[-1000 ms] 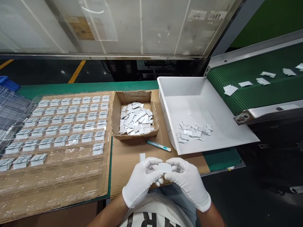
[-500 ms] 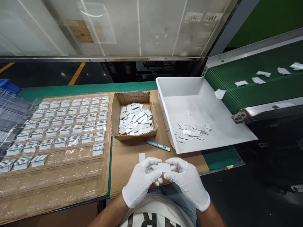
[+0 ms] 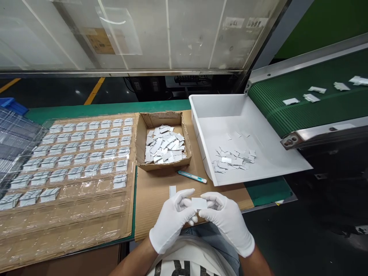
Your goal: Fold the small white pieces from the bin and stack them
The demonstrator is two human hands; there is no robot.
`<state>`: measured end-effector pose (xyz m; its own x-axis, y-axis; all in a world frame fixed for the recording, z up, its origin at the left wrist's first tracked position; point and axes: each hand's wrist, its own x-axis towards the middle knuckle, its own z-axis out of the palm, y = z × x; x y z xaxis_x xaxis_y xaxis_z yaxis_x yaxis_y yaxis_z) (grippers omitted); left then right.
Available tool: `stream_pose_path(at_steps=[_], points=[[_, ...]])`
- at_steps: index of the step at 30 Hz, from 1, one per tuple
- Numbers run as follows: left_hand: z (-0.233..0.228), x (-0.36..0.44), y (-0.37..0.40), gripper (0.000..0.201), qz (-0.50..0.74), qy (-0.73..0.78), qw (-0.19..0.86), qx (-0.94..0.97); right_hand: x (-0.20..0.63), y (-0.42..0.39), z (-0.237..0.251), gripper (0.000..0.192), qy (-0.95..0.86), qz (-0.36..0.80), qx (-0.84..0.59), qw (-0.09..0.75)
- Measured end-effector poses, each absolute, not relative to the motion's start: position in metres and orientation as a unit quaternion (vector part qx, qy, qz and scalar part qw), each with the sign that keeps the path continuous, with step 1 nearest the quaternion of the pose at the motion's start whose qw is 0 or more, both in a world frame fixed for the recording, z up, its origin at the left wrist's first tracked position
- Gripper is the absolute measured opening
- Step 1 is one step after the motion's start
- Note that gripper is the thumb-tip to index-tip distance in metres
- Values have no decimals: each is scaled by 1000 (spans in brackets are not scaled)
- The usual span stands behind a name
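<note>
Card: a small flat white card (image 3: pixel 199 203), rectangular and matte, held level over the near edge of the cardboard sheet (image 3: pixel 155 191), close to the person's lap.
Grip: left hand (image 3: pixel 170 221) and right hand (image 3: pixel 227 222), both in white knit gloves, pinch the card's two ends between fingertips.
Risk: thick glove fabric may dull the feel, so the thin card could slip or crease if squeezed unevenly.
Close by: a loose white strip (image 3: pixel 172 190) and a teal pen-shaped cutter (image 3: pixel 191 176) lie on the cardboard.
Further out: a cardboard box (image 3: pixel 163 143) of jumbled white pieces, a smooth white plastic bin (image 3: pixel 247 115), a ribbed green belt (image 3: pixel 304 103), a clear blister tray (image 3: pixel 69 184).
</note>
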<state>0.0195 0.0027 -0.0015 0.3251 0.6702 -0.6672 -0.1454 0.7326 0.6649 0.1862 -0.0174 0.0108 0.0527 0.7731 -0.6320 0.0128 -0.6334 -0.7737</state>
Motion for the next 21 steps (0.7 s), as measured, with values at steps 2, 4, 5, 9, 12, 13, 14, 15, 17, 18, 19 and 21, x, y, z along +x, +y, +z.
stream_pose_path(at_steps=[2, 4, 5, 9, 12, 13, 14, 15, 17, 18, 19, 21], points=[[1, 19, 2, 58, 262, 522, 769, 258, 186, -17, 11, 33, -294, 621, -660, 305], [2, 19, 2, 57, 262, 527, 765, 262, 186, -18, 11, 33, -291, 625, -657, 305], [1, 19, 2, 55, 260, 528, 763, 266, 186, -18, 10, 33, -293, 627, -654, 306], [-3, 18, 1, 43, 246, 536, 757, 280, 186, -19, 8, 29, -321, 619, -655, 293], [-6, 18, -1, 41, 251, 539, 755, 277, 185, -18, 8, 30, -328, 614, -661, 279], [-7, 18, -1, 41, 254, 539, 755, 275, 185, -18, 9, 31, -326, 614, -663, 278], [-7, 18, -1, 41, 255, 538, 755, 273, 184, -17, 9, 32, -324, 615, -664, 277], [-7, 17, -1, 42, 256, 537, 757, 273, 184, -16, 9, 32, -321, 614, -666, 276], [-7, 17, -1, 43, 254, 535, 758, 273, 184, -15, 10, 33, -320, 610, -672, 271], [-7, 17, 0, 43, 253, 534, 759, 273, 184, -15, 10, 33, -321, 608, -674, 269], [-6, 17, 0, 44, 252, 533, 760, 272, 184, -15, 11, 33, -322, 607, -675, 268], [-5, 16, 1, 45, 250, 533, 761, 272, 184, -14, 11, 33, -324, 607, -675, 267]])
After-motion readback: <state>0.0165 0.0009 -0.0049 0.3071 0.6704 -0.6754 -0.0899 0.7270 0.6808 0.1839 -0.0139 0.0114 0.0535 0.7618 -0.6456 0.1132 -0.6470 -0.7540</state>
